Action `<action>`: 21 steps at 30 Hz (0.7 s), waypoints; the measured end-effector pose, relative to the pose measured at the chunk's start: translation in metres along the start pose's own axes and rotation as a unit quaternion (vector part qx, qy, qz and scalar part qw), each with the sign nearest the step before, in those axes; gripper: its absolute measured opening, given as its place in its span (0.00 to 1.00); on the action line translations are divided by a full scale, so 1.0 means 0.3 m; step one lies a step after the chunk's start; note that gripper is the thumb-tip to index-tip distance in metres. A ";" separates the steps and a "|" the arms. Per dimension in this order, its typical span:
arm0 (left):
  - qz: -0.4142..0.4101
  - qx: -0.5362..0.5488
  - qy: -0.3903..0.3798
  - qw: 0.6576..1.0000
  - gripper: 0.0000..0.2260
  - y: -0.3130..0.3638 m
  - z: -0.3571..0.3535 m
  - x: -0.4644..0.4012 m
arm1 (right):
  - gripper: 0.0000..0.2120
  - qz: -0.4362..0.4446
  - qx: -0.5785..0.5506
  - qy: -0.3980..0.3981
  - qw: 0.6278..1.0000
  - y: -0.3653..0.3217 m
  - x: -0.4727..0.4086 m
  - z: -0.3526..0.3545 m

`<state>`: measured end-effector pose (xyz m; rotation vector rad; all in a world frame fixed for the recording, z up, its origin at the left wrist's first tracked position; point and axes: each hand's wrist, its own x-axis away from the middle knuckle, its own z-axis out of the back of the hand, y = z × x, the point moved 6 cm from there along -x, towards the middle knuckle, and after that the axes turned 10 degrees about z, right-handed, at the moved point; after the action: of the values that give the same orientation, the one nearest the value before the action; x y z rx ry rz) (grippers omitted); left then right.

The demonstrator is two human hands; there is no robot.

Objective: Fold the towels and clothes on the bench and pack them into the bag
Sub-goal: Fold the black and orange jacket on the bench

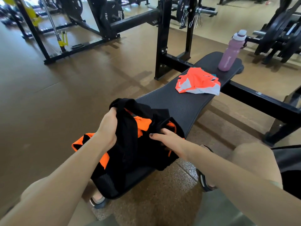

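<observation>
Hands are busy at the near end of the bench [175,101], where the black and orange bag [130,144] is sitting. The left hand [108,128] is gripping a bunch of black cloth at the bag's top, and the right hand [169,139] is pinching black cloth at the other side. I am guessing they are pulling the bag open, or pushing something in; I cannot tell which.

Farther along, an orange and grey garment [197,83] is lying loose, not folded, with something teal peeking out behind it. So I think most of the job is waiting.

The bag's long side is running from near-left to far-right, across the bench. A pink bottle [231,51] is standing at the far end.
</observation>
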<state>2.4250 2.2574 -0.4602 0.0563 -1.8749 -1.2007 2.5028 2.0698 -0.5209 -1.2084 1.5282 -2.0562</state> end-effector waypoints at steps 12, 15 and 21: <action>-0.059 -0.473 0.260 0.840 0.28 0.049 0.302 -0.018 | 0.05 0.078 -0.038 0.206 0.975 -0.058 -0.016 0.196; -0.071 -0.591 0.211 0.775 0.42 -0.022 0.240 -0.027 | 0.13 0.105 0.019 0.181 0.978 -0.106 -0.006 0.218; -0.227 -0.750 0.159 0.601 0.44 -0.072 -0.008 -0.001 | 0.15 0.101 -0.014 0.108 0.989 -0.123 0.041 0.191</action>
<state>2.4183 2.2445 -0.4763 -0.1828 -0.0423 -2.5408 2.5479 2.0393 -0.4782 -0.8216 1.7036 -2.0895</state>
